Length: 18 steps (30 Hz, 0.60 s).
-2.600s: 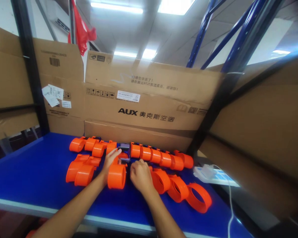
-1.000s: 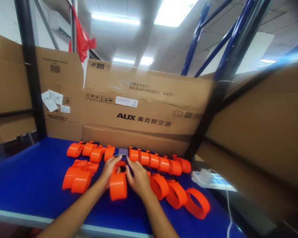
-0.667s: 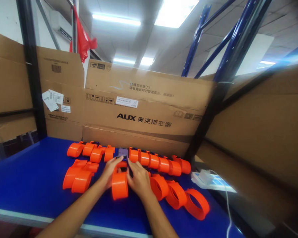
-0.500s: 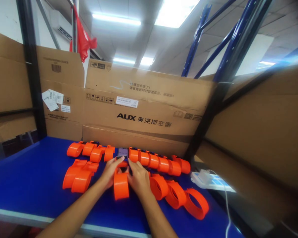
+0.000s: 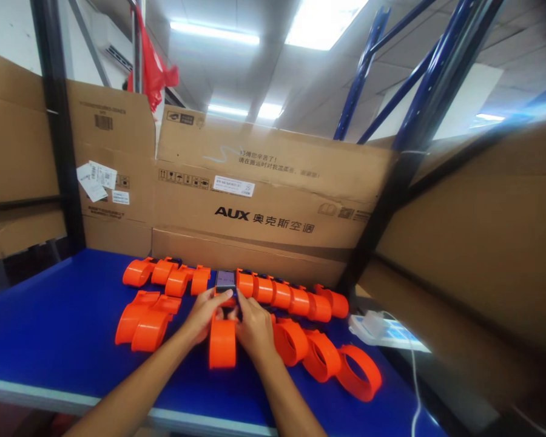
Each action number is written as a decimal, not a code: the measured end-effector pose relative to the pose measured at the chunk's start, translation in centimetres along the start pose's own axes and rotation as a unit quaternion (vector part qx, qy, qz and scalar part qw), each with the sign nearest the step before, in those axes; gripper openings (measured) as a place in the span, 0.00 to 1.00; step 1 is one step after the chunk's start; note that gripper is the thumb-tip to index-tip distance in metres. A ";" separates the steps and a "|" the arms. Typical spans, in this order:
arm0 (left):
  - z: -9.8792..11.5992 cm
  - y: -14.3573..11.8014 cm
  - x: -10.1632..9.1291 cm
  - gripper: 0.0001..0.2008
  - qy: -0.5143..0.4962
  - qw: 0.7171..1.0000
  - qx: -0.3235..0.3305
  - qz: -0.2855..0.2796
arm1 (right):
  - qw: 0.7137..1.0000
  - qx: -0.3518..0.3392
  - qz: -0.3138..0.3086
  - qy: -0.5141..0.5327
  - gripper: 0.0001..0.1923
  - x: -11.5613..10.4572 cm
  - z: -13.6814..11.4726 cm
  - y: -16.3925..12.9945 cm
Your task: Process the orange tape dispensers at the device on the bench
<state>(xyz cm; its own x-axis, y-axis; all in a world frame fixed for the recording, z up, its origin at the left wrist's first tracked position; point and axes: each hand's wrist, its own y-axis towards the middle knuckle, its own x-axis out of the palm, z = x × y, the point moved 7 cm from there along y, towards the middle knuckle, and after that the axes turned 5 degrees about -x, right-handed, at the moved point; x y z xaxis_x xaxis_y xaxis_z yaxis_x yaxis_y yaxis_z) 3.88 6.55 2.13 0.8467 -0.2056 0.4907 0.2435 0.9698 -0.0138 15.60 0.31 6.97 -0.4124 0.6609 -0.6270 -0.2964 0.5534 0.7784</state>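
Both hands, left hand (image 5: 203,313) and right hand (image 5: 255,326), had their fingers clamped around an orange band (image 5: 222,343) standing on edge mid blue worktop (image 5: 50,328). More orange bands (image 5: 277,294) sat in rows around it.

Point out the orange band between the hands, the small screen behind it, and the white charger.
orange band (image 5: 222,351), head view, front curved face.
small screen (image 5: 225,280), head view, middle of the display.
white charger (image 5: 373,324), head view, top of its body.

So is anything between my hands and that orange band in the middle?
Nothing visible. The left hand and right hand already touch the orange band from either side, fingertips meeting at its far end by the small screen.
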 end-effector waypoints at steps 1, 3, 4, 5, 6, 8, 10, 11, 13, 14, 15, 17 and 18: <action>0.0 0.0 0.0 0.18 0.002 1.000 -0.001 -0.001 | 1.000 -0.002 0.000 0.005 0.27 0.0 0.0 0.0; 0.0 -0.1 0.0 0.18 0.003 1.000 -0.002 -0.002 | 1.000 -0.005 0.000 0.011 0.27 0.0 -0.1 0.0; 0.0 -0.1 0.0 0.18 0.005 1.000 -0.002 -0.002 | 1.000 -0.006 0.000 0.013 0.27 0.0 -0.1 0.0; 0.0 -0.1 0.0 0.18 0.007 1.000 -0.002 -0.001 | 1.000 -0.006 -0.001 0.015 0.27 0.0 -0.1 0.1; 0.0 -0.1 0.0 0.18 0.008 1.000 -0.003 -0.001 | 1.000 -0.007 -0.003 0.016 0.28 0.0 -0.1 0.1; 0.0 -0.2 0.0 0.19 0.011 1.000 -0.004 -0.001 | 1.000 -0.007 -0.005 0.018 0.28 0.1 -0.1 0.1; 0.1 -0.2 0.0 0.19 0.012 1.000 -0.004 -0.002 | 1.000 -0.007 -0.008 0.020 0.28 0.2 0.0 0.1; 0.1 -0.2 0.0 0.19 0.013 1.000 -0.002 -0.002 | 1.000 -0.007 -0.008 0.020 0.28 0.2 0.0 0.1; 0.1 -0.2 0.0 0.19 0.014 1.000 -0.001 -0.002 | 1.000 -0.008 -0.007 0.020 0.29 0.2 0.0 0.0; 0.1 -0.2 0.0 0.19 0.014 1.000 0.000 -0.001 | 1.000 -0.008 -0.007 0.021 0.29 0.3 0.1 0.0; 0.1 -0.2 0.0 0.19 0.013 1.000 0.001 0.001 | 1.000 -0.010 -0.007 0.022 0.29 0.2 0.1 0.0; 0.3 -0.2 -0.1 0.19 0.013 1.000 0.010 0.006 | 0.999 -0.017 -0.011 0.029 0.28 0.2 0.2 0.0; 0.4 -0.2 -0.1 0.20 0.012 1.000 0.014 0.009 | 0.999 -0.021 -0.012 0.035 0.28 0.1 0.3 0.1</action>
<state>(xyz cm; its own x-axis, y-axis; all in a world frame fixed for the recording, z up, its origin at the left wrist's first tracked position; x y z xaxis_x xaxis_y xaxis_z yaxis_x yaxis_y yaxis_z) 3.56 6.40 2.40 0.8622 -0.1918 0.4689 0.2154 0.9765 0.0032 15.76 0.55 6.94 -0.4639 0.6093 -0.6431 -0.3421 0.5464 0.7645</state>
